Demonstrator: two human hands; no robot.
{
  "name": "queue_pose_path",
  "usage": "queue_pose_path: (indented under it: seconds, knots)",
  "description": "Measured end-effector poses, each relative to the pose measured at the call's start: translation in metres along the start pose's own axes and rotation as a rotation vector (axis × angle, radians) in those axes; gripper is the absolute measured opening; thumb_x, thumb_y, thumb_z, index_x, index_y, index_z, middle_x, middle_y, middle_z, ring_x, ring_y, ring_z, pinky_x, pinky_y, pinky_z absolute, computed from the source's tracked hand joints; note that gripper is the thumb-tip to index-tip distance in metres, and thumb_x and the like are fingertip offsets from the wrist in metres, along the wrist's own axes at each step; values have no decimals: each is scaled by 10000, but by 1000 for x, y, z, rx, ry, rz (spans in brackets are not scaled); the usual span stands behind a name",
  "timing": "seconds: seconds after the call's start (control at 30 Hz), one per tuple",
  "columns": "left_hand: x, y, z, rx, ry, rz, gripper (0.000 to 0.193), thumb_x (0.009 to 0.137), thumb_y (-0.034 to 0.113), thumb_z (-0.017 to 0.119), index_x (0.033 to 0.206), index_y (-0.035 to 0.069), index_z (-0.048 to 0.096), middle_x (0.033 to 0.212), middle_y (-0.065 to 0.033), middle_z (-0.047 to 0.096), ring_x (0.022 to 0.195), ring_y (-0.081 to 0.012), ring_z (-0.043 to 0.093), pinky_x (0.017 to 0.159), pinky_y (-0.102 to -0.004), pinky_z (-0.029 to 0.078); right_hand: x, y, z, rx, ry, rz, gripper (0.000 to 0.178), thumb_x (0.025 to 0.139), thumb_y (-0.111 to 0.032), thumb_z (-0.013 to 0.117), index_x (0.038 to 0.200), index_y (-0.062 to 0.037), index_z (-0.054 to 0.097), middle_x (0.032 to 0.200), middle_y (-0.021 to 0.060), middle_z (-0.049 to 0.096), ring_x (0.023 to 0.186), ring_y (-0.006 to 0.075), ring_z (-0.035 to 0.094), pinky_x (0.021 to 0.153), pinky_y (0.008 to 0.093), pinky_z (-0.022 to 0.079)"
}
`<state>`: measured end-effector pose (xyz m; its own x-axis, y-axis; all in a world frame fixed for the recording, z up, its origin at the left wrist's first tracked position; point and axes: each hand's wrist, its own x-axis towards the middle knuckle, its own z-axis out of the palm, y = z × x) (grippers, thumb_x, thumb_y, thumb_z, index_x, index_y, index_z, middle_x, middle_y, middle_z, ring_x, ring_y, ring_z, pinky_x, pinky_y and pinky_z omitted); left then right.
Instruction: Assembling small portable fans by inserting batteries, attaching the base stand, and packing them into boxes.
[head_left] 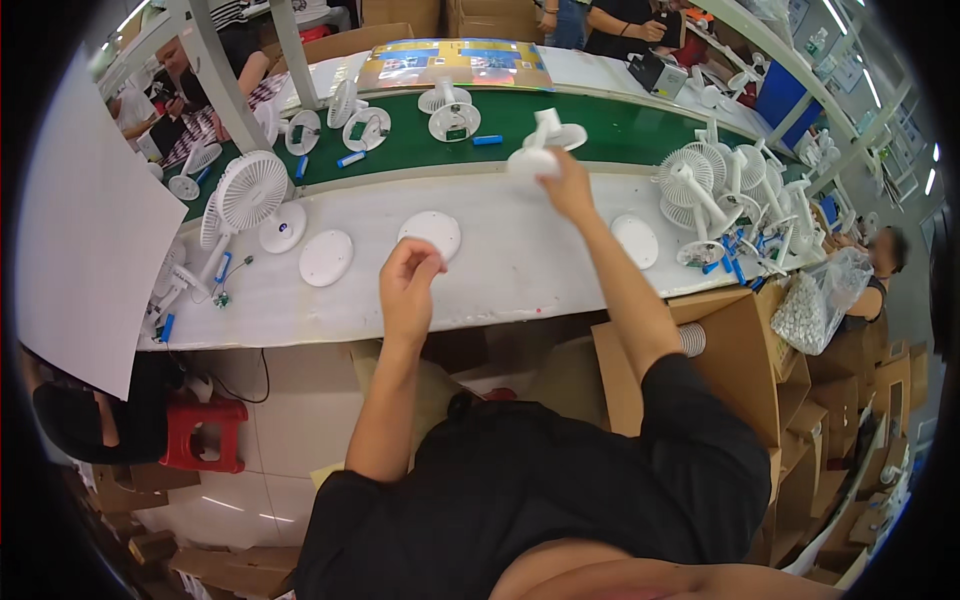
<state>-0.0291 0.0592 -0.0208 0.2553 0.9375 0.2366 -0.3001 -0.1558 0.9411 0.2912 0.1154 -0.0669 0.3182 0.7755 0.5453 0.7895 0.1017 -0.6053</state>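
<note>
My right hand (568, 186) is raised over the far edge of the white worktable, gripping a small white desk fan (533, 161) that is slightly blurred. Its fingers wrap the near side of the fan's round base. My left hand (408, 285) is curled with thumb and fingertips together, and whatever may be in them is hidden. Just beyond it lies a white round plate (432, 230), partly covered by the fingers. Two similar plates rest on the table, a left plate (326, 258) and a right plate (636, 241).
White fans with blue cylindrical batteries crowd the table's right end (690, 185). An assembled fan (252, 192) stands at the left. Several open-based fans sit along the green belt (400, 112). A cardboard box (730, 335) is beside my right arm. Other people work nearby.
</note>
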Motion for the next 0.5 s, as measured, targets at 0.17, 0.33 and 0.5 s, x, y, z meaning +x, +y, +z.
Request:
queue_pose_path:
  seconds: [0.17,0.33,0.5]
  knots:
    - [-3,-26,-67,265,231,-74,95,839,2,512,894,32,584,812,-58,563,766,-155,516,735,-256,428,80,100,-3,-146,-69,13,516,709,-9,659,1212,-115,611,1099,167,676,978,382,633,840,425,502]
    - [9,-61,-107,792,525,98,119,814,-10,524,899,30,596,767,-71,563,715,-189,520,694,-281,437,122,65,22,-644,63,-16,509,733,-52,614,1233,-144,618,1149,112,656,1006,364,617,827,422,505]
    - [7,-74,-106,1062,464,415,142,786,-19,529,894,27,608,740,-88,560,681,-222,518,671,-311,443,142,30,111,-388,75,-176,426,776,-96,608,1197,-141,647,1127,91,668,979,358,620,823,414,510]
